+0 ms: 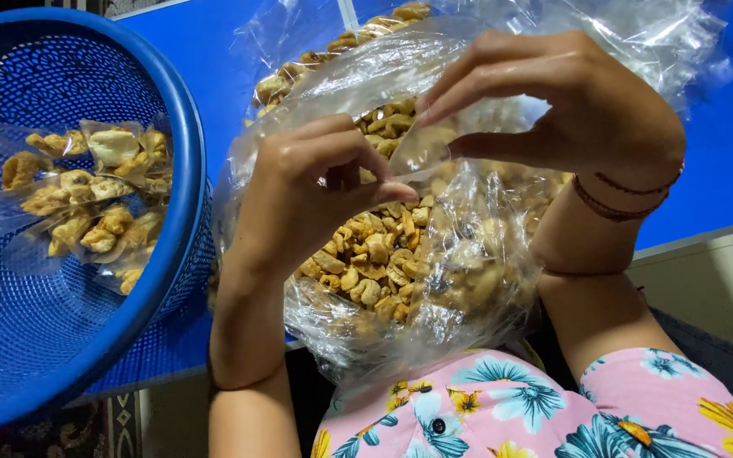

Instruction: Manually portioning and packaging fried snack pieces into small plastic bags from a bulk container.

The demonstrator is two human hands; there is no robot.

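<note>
A big clear plastic bag (460,280) full of cashew nuts (366,254) rests against my lap at the edge of the blue table (723,153). Both hands are above its open mouth. My left hand (307,195) and my right hand (553,102) pinch a small clear plastic bag (417,148) between thumbs and fingers, spreading it. Red string bracelets circle my right wrist.
A blue perforated plastic basket (171,144) stands on the left and holds several small sealed packets of nuts (95,195). Another clear bag of nuts (332,51) lies behind the big one. The table's edge drops to a tiled floor (714,280) on the right.
</note>
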